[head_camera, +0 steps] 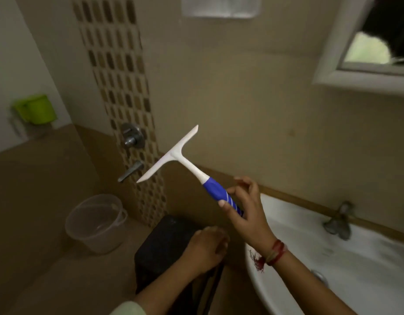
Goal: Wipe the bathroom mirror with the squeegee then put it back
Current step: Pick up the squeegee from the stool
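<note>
Head view, single frame. Right hand (245, 209) is holding the squeegee (190, 168) in the air by the lower end of its blue handle: thumb and fingers are pinching the grip, with the forefinger lifting loosely off it. The squeegee is tilting up and to the left, its white blade pointing toward the tiled wall, in front of the mosaic strip (119, 71) and just right of the shower valve (132, 135). It is sitting well apart from the mirror (364, 71), which is showing only at the upper right edge in a white frame. Left hand (205, 248) is resting low on a black object (161, 242) beside the sink (287, 289); its fingers are curling downward, but motion blur is hiding whether they are gripping anything, so I cannot tell. A tap (337, 221) is standing at the back of the sink. A clear bucket (95, 223) is sitting on the floor at left, a green mug (38, 109) beyond it, and a white towel (220, 6) is hanging at the top.
</note>
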Action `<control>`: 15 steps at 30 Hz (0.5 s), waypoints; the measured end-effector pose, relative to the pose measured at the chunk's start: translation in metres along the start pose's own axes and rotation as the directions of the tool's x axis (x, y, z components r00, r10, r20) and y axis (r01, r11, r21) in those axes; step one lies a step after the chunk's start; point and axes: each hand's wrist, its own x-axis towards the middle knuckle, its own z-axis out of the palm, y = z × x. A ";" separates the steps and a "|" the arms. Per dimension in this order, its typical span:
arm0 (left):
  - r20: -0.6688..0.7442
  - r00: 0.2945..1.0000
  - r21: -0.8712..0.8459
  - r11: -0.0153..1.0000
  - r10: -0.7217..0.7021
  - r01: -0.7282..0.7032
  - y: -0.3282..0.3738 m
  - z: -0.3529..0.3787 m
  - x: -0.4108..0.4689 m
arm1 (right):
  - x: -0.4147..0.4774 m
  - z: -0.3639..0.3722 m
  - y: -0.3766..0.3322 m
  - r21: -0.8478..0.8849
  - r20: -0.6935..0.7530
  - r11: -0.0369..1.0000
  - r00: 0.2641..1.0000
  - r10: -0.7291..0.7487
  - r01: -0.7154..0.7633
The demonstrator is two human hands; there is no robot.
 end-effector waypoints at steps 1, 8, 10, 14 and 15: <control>-0.016 1.000 -0.016 1.000 0.006 -0.006 0.019 -0.009 0.008 | -0.002 -0.021 -0.012 -0.010 -0.034 0.999 0.999 -0.031 0.031; -0.259 0.958 -0.190 0.966 0.122 -0.174 0.142 -0.063 0.043 | -0.033 -0.162 -0.070 -0.292 -0.257 0.930 0.919 -0.300 0.222; -0.326 0.930 -0.184 0.954 0.170 -0.239 0.168 -0.079 0.053 | -0.045 -0.192 -0.079 -0.337 -0.309 0.912 0.887 -0.343 0.236; -0.433 0.856 -0.106 0.927 0.283 -0.360 0.203 -0.114 0.076 | -0.058 -0.249 -0.091 -0.361 -0.393 0.908 0.848 -0.356 0.214; -0.456 0.840 -0.079 0.927 0.294 -0.367 0.206 -0.122 0.083 | -0.059 -0.260 -0.094 -0.354 -0.412 0.912 0.842 -0.349 0.205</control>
